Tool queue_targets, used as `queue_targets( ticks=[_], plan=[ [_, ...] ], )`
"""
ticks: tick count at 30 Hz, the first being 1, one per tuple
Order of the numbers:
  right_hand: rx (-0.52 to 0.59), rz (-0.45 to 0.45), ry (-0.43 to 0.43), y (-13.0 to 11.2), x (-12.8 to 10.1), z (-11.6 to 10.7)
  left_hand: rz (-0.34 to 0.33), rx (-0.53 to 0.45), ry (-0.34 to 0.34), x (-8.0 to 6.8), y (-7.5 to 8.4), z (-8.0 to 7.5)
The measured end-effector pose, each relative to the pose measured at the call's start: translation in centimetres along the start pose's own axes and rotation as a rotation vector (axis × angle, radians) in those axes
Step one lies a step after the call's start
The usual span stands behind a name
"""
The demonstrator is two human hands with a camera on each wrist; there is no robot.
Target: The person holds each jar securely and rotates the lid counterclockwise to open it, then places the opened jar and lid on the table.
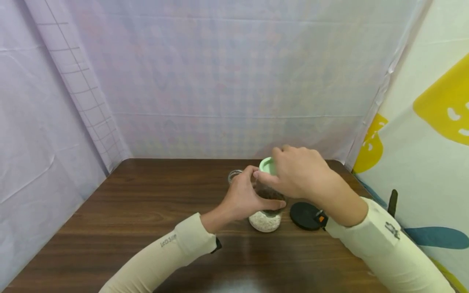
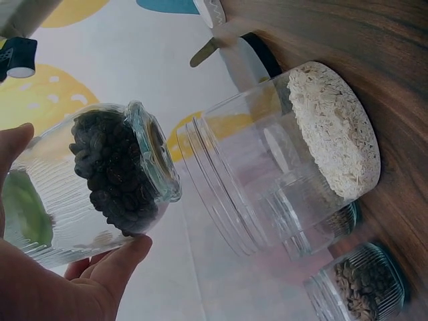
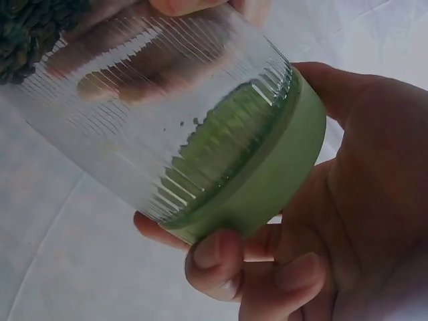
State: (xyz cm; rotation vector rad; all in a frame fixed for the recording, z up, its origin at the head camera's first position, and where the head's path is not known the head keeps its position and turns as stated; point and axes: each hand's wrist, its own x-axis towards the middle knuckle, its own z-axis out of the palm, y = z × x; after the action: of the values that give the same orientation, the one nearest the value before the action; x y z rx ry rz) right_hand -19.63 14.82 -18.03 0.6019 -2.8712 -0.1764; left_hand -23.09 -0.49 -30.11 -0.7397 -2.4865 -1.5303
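Both hands hold a ribbed glass jar (image 1: 270,193) of dark coffee beans (image 2: 110,170), tilted in the air. My right hand (image 1: 300,175) grips its pale green lid (image 3: 267,180), fingers curled round the rim. My left hand (image 1: 243,195) wraps the jar's glass body (image 2: 60,207), thumb on one side and fingers on the other. Just below stands a taller clear jar (image 2: 267,167) with its mouth open and a layer of oats (image 1: 265,222) at the bottom. The two jars do not touch.
A black lid (image 1: 305,215) lies on the brown wooden table (image 1: 146,211) right of the oat jar. Behind stand two more glass jars, one holding brown seeds (image 2: 364,287). Cloth walls close in the back and both sides.
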Motion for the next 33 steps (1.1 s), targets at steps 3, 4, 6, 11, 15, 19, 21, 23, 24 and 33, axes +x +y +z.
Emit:
queue_targets(
  ticks=[3,4,6,11,15,19,21,23,24,33],
  plan=[
    [-0.002,-0.040,-0.017,0.1,-0.1,-0.2,0.004,-0.034,-0.008,0.1,-0.1,0.0],
    [0.005,-0.055,-0.024,0.2,-0.1,-0.3,0.003,-0.039,-0.010,0.1,-0.1,0.0],
    [0.027,-0.091,-0.031,0.4,-0.2,-0.6,-0.005,-0.043,-0.012,0.1,0.0,0.0],
    [0.087,-0.194,-0.053,1.1,-0.3,-0.9,-0.035,-0.023,-0.011,0.0,0.2,-0.1],
    [0.137,-0.315,-0.116,1.7,-0.2,-1.1,-0.047,-0.046,-0.028,-0.1,0.2,-0.2],
    [0.206,-0.428,-0.148,2.4,0.0,-1.2,-0.027,-0.042,-0.029,-0.1,0.0,-0.2],
    [0.235,-0.461,-0.152,2.7,0.1,-1.2,-0.015,-0.030,-0.025,-0.1,0.0,-0.1],
    [0.255,-0.490,-0.148,3.0,0.1,-1.3,-0.008,-0.032,-0.027,-0.1,-0.1,-0.1],
    [0.264,-0.500,-0.151,3.1,0.2,-1.3,-0.007,-0.037,-0.028,-0.1,-0.1,-0.1],
    [0.238,-0.283,-0.095,3.2,0.0,-1.8,-0.047,-0.025,-0.026,-0.1,-0.1,0.2]
  ],
)
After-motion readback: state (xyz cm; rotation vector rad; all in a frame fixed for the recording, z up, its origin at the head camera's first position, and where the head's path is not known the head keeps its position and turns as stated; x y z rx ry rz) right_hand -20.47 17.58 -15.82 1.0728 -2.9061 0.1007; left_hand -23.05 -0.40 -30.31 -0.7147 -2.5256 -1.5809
